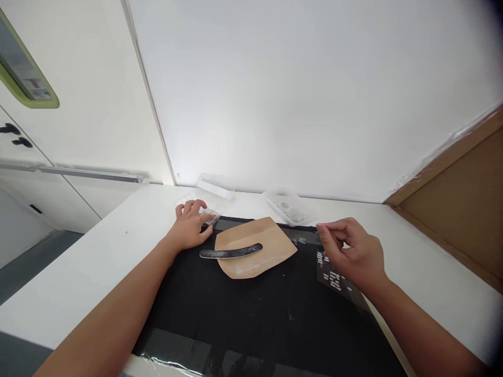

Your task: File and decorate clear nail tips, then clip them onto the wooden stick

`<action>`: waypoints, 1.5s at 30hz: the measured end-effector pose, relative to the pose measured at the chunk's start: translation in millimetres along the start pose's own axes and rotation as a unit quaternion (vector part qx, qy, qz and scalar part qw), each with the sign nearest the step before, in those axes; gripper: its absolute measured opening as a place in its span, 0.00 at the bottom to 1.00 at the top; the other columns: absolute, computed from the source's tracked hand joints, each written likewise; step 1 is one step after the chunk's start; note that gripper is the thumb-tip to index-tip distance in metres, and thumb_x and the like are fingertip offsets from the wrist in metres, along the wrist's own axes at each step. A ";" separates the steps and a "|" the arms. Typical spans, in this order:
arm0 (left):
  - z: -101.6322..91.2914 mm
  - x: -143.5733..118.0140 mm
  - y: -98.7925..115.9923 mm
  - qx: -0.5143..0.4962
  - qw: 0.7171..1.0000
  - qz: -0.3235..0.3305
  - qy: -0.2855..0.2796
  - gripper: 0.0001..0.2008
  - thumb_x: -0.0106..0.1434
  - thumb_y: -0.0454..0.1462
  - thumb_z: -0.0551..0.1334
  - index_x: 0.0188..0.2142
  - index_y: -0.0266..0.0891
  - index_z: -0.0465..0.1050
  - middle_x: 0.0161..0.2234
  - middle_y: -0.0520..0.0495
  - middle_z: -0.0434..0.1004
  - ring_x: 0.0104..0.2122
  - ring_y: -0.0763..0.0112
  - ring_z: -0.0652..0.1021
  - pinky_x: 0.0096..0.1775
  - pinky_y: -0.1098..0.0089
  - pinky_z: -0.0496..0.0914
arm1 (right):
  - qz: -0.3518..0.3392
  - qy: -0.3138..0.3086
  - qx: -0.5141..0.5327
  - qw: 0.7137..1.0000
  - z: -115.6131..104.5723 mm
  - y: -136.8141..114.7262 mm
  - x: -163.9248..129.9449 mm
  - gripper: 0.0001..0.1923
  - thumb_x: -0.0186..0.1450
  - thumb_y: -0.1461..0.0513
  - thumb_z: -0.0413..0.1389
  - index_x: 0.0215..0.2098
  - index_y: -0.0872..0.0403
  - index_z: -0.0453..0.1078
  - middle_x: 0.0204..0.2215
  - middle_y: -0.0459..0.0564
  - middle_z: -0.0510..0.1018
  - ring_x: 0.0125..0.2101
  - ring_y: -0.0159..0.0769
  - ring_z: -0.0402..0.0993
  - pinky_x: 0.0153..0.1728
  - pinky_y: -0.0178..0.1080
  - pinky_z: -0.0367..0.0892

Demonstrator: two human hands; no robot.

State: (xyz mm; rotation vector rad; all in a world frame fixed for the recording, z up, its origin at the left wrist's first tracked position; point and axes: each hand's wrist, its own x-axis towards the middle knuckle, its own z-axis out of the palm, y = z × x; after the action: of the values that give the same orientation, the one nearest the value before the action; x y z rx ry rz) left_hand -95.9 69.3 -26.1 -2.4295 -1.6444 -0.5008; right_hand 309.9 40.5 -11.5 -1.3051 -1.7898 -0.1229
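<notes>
A white table [98,262] stands against a white wall [314,89]. A black mat [255,319] covers its middle, dusted with pale specks. On the mat lies a tan paper envelope [267,246], and across it a dark curved nail file [231,253] — one end past the paper's edge. Near the wall sit a clear plastic tray [288,207] holding small pale bits and a clear lid [216,185]. A brown board [463,204] leans at the right — a cabinet [23,157] with black handles at the left.

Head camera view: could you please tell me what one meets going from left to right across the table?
Left hand on a small clear box → nail file lying on a tan envelope → clear tray → right hand.
</notes>
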 end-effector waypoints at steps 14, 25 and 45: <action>4.2 1.8 -3.5 -0.015 1.000 -0.011 0.011 0.13 0.70 0.47 0.60 0.42 0.50 0.84 0.56 0.39 0.66 0.58 0.44 0.63 0.56 0.39 0.57 | 0.021 -0.032 -0.005 0.999 -2.3 -2.4 -1.3 0.14 0.71 0.48 0.54 0.35 0.48 0.66 0.16 0.40 0.72 0.16 0.32 0.66 0.24 0.38 0.62; 4.8 2.6 -3.0 -0.024 1.000 -0.013 0.011 0.08 0.67 0.43 0.63 0.39 0.45 0.80 0.56 0.39 0.67 0.56 0.44 0.64 0.53 0.42 0.60 | -0.002 -0.044 0.004 0.999 -2.9 -1.4 -0.4 0.14 0.71 0.49 0.54 0.35 0.48 0.67 0.16 0.39 0.70 0.16 0.31 0.65 0.23 0.37 0.60; 3.9 3.3 -4.6 -0.014 1.000 -0.013 0.016 0.08 0.67 0.44 0.63 0.40 0.44 0.75 0.55 0.39 0.68 0.56 0.46 0.65 0.52 0.45 0.61 | -0.006 -0.063 0.004 0.998 -3.8 1.1 0.1 0.15 0.70 0.48 0.55 0.34 0.48 0.70 0.16 0.39 0.70 0.17 0.32 0.66 0.24 0.37 0.61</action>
State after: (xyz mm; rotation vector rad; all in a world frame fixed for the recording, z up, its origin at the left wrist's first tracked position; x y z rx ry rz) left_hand -98.3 75.2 -28.8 -2.4093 -1.6685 -0.5681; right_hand 313.0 38.9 -9.6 -1.3213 -1.9016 -0.0400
